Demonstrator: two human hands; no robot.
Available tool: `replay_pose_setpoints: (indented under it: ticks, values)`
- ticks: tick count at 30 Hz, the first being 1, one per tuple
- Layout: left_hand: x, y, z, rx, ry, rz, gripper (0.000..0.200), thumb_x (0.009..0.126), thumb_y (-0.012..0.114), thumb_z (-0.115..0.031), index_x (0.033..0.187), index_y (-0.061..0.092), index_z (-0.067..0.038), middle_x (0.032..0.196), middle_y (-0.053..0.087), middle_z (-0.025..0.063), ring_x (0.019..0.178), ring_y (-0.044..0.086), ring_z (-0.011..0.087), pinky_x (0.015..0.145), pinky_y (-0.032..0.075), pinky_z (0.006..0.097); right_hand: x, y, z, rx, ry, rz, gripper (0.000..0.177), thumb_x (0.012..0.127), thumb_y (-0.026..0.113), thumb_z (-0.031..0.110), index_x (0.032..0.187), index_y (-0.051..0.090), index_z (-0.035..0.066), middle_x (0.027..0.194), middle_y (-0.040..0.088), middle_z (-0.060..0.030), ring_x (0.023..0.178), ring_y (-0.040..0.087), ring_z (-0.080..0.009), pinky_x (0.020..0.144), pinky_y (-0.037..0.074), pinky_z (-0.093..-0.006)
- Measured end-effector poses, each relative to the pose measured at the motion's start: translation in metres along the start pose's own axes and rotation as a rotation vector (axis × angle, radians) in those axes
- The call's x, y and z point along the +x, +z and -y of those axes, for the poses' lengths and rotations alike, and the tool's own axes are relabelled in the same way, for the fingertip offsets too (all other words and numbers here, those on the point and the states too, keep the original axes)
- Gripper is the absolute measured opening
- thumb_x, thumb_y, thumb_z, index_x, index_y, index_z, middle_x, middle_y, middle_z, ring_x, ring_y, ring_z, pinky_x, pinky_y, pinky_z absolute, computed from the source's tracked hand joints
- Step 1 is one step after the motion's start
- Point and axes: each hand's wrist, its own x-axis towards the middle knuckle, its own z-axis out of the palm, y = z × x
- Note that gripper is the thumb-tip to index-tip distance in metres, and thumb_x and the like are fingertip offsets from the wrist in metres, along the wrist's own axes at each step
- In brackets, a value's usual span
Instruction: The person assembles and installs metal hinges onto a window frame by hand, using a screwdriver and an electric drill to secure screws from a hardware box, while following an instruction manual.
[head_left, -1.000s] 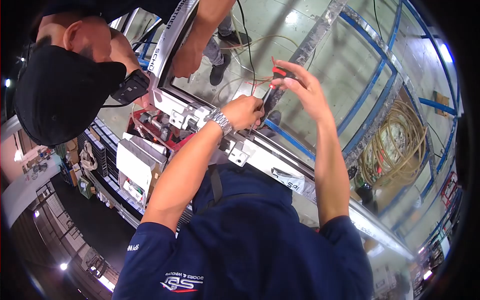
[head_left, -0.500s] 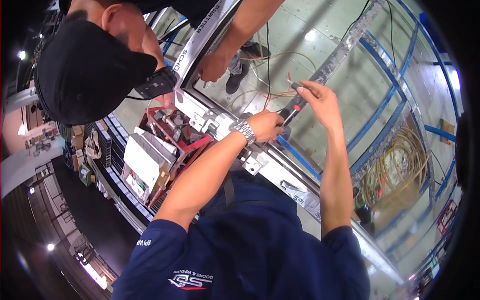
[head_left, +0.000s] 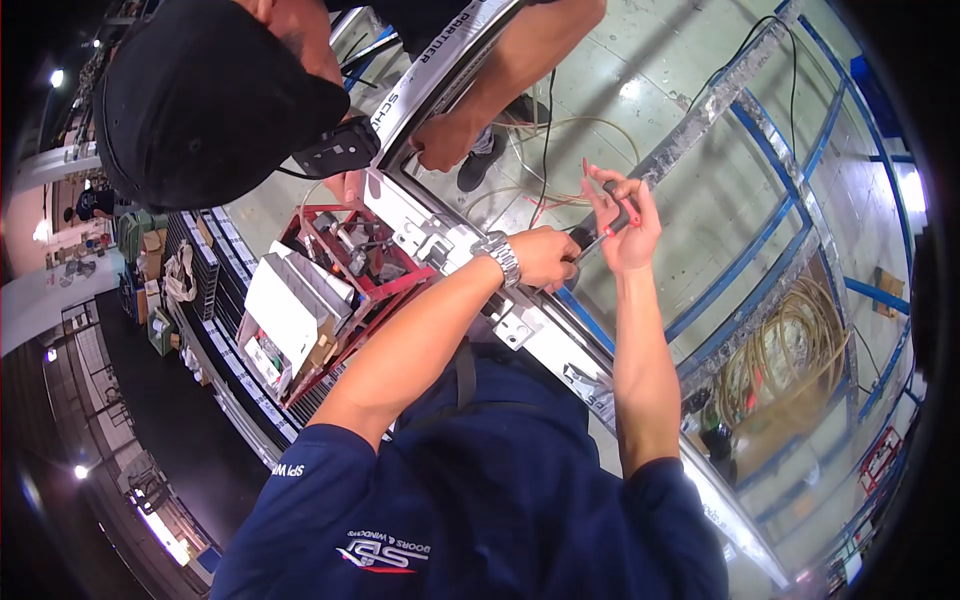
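My right hand, fingers curled, holds a screwdriver with a dark and red handle; its shaft slants down-left toward my left hand. My left hand, with a metal watch on the wrist, is closed at the edge of the white window frame. What its fingertips pinch, if anything, is hidden. Silver metal fittings sit on the frame profile left of my left hand. A small fitting with holes lies on the profile just below that hand.
A co-worker in a black cap leans in at upper left, one hand at the frame's inner edge. A red tool tray and white box stand left. Blue metal racks and a coiled hose are at right.
My right hand has moved down-left and turned, its fingers now curled round the screwdriver handle. The view has shifted slightly, and the co-worker's head appears farther right and higher.
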Motion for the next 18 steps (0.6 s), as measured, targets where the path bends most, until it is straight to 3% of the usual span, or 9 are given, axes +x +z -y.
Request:
replay_pose_setpoints:
  ticks: [3,4,7,8,11,12,18]
  values:
    - [-0.006,0.000,-0.004,-0.003,0.002,-0.069,0.023,0.092,0.058,-0.021,0.082,0.065,-0.001,0.073,0.073,0.0086,0.068,0.071,0.0211,0.065,0.053,0.0343,0.013,0.002,0.004,-0.610,-0.089,-0.077,0.045,0.107,0.039,0.032,0.076,0.050,0.001,0.100,0.067,-0.0177,0.106,0.060,-0.0270,0.112,0.035,-0.0421]
    - [-0.009,-0.001,-0.010,-0.019,0.020,-0.114,0.023,0.092,0.059,-0.021,0.082,0.064,-0.001,0.073,0.072,0.0084,0.067,0.071,0.0212,0.065,0.053,0.0347,0.015,0.009,0.003,-0.772,-0.153,-0.145,0.048,0.107,0.040,0.030,0.070,0.048,0.001,0.087,0.067,-0.0133,0.092,0.060,-0.0224,0.110,0.036,-0.0397]
    - [-0.008,0.000,-0.008,-0.047,0.064,-0.177,0.024,0.093,0.059,-0.022,0.082,0.064,-0.002,0.069,0.071,0.0069,0.066,0.069,0.0214,0.064,0.052,0.0371,0.009,0.025,0.010,-0.923,-0.151,-0.194,0.044,0.107,0.041,0.026,0.072,0.050,0.000,0.088,0.067,-0.0125,0.089,0.058,-0.0196,0.109,0.037,-0.0402]
    - [-0.005,0.003,-0.004,-0.043,0.085,-0.173,0.023,0.093,0.059,-0.022,0.082,0.064,-0.002,0.069,0.071,0.0068,0.066,0.069,0.0214,0.064,0.052,0.0373,0.010,0.013,0.010,-0.853,-0.127,-0.136,0.038,0.105,0.046,0.025,0.078,0.054,0.001,0.096,0.069,-0.0127,0.101,0.060,-0.0215,0.109,0.037,-0.0402]
    - [-0.005,0.001,-0.005,-0.057,0.086,-0.160,0.023,0.093,0.057,-0.020,0.081,0.063,-0.002,0.070,0.071,0.0069,0.064,0.069,0.0209,0.064,0.052,0.0376,0.000,0.014,0.010,-0.916,-0.225,0.004,0.033,0.103,0.050,0.026,0.085,0.058,0.001,0.106,0.070,-0.0127,0.117,0.059,-0.0252,0.111,0.036,-0.0403]
    - [-0.006,-0.001,-0.008,-0.064,0.071,-0.153,0.023,0.093,0.057,-0.020,0.080,0.063,-0.002,0.070,0.071,0.0070,0.064,0.069,0.0208,0.063,0.052,0.0374,-0.003,0.010,0.008,-0.803,-0.185,0.019,0.023,0.101,0.055,0.023,0.094,0.061,0.001,0.114,0.069,-0.0124,0.131,0.052,-0.0283,0.111,0.034,-0.0400]
    - [-0.007,0.003,-0.004,-0.092,0.079,-0.159,0.024,0.093,0.057,-0.021,0.079,0.062,-0.001,0.071,0.072,0.0070,0.065,0.070,0.0202,0.063,0.053,0.0356,0.010,0.003,0.001,-0.951,-0.272,-0.014,0.021,0.097,0.060,0.013,0.082,0.061,-0.001,0.099,0.071,-0.0123,0.104,0.065,-0.0226,0.099,0.045,-0.0369]
